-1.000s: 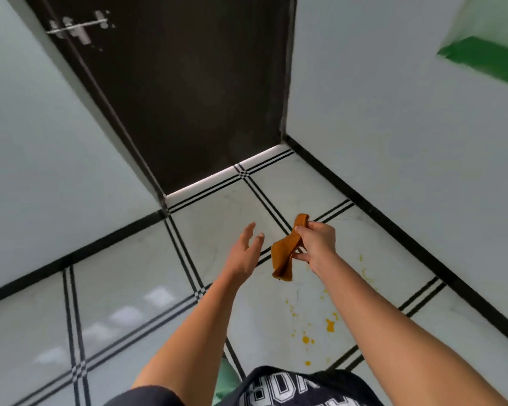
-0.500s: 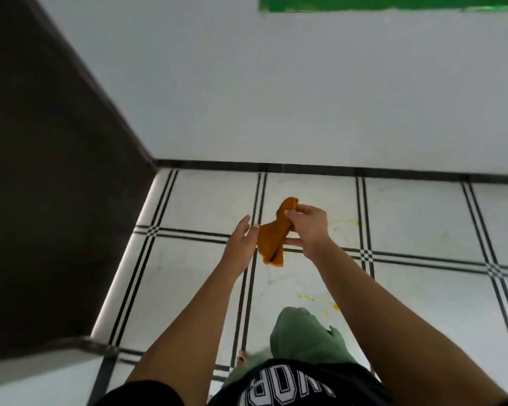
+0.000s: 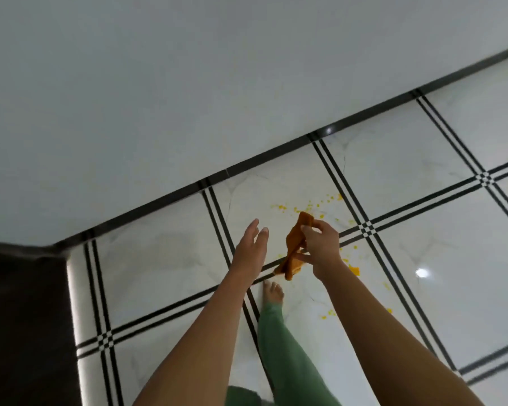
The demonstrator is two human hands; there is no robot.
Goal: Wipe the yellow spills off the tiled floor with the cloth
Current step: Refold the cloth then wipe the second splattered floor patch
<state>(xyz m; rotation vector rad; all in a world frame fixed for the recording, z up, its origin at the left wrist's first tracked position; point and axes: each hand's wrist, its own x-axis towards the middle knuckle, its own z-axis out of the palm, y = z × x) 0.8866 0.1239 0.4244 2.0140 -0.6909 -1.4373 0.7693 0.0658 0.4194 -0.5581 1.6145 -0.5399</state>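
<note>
An orange cloth (image 3: 293, 247) hangs crumpled in the air, pinched in my right hand (image 3: 321, 247). My left hand (image 3: 251, 247) is just to its left, fingers straight and apart, holding nothing. Yellow spills (image 3: 305, 207) speckle the white tiled floor (image 3: 407, 171) beyond the cloth, near the wall. A larger yellow blob (image 3: 354, 270) lies just right of my right wrist, and smaller drops (image 3: 330, 312) sit nearer to me.
A white wall (image 3: 188, 83) with a black skirting (image 3: 261, 158) runs across the far side. A dark door (image 3: 24, 326) fills the lower left. My bare foot (image 3: 273, 291) and green trouser leg (image 3: 279, 347) stand on the tile under my hands.
The view has swung right, from the dark door to the wall and the spill. My foot has stepped forward. Both hands keep their pose, the cloth still in the right.
</note>
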